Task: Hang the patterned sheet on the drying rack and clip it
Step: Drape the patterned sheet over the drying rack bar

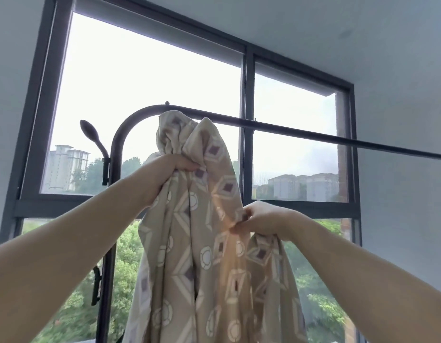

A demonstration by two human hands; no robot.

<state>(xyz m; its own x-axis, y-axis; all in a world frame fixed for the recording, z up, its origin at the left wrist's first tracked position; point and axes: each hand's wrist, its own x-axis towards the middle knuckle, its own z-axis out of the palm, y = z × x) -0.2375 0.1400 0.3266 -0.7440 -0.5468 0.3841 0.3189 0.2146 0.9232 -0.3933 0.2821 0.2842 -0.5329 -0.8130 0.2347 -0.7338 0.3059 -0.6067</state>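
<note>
Beige cloth printed with cream rings and mauve diamonds is seen in the head view. The patterned sheet (204, 256), gathered into a long bunch, is held up against the curved left end of the drying rack (313, 134), before the window (246, 95). Whether any fold is laid over the bar cannot be told. A thick wad near the top is gripped in the closed left hand (172, 169). Lower down, an edge is pinched by the right hand (261, 219). The fabric is judged soft, limp and fairly light, though bulky. It is best taken along a hem and spread, since bunched folds may be expected to slide off a smooth bar. No clip is seen.
</note>
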